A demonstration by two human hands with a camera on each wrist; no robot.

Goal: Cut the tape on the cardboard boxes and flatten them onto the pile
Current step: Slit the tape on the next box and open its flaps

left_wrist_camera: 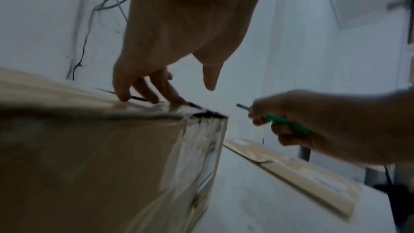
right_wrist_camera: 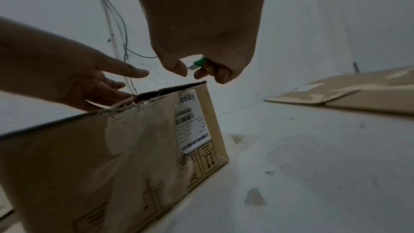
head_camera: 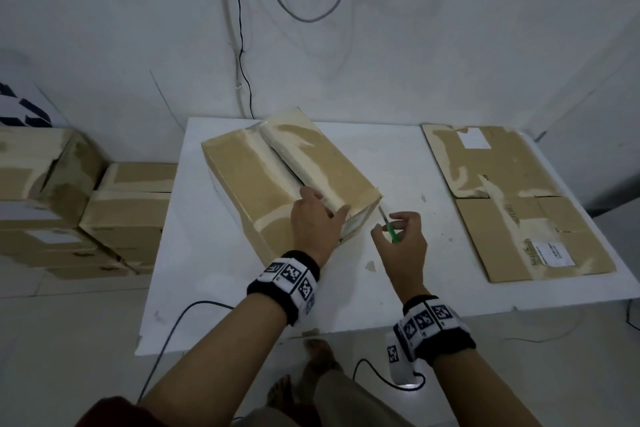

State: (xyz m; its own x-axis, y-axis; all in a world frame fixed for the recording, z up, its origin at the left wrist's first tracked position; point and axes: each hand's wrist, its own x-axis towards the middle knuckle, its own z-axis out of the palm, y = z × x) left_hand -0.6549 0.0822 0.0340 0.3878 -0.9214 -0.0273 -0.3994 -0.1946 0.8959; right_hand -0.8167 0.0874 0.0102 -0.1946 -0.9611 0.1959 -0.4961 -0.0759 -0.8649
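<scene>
A taped cardboard box [head_camera: 249, 177] stands skewed on the white table [head_camera: 398, 274], and a dark slit runs along its top seam. My left hand [head_camera: 325, 201] rests at the near end of that seam, fingers [left_wrist_camera: 154, 93] stretched onto the slit and thumb apart. My right hand [head_camera: 386, 224] hovers just right of the box's near corner and grips a green-handled cutter [head_camera: 393, 234] whose blade points up toward the corner without touching it. The right wrist view shows the box's near end [right_wrist_camera: 89, 157] with wrinkled clear tape and a white label. Flattened boxes [head_camera: 512, 184] lie at the table's right.
Several taped boxes [head_camera: 69, 191] are stacked on the floor at the left. Cables [head_camera: 242, 45] hang down the wall behind the table. Another cable [head_camera: 166, 350] trails over the floor near my feet [head_camera: 311, 364] at the table's front edge.
</scene>
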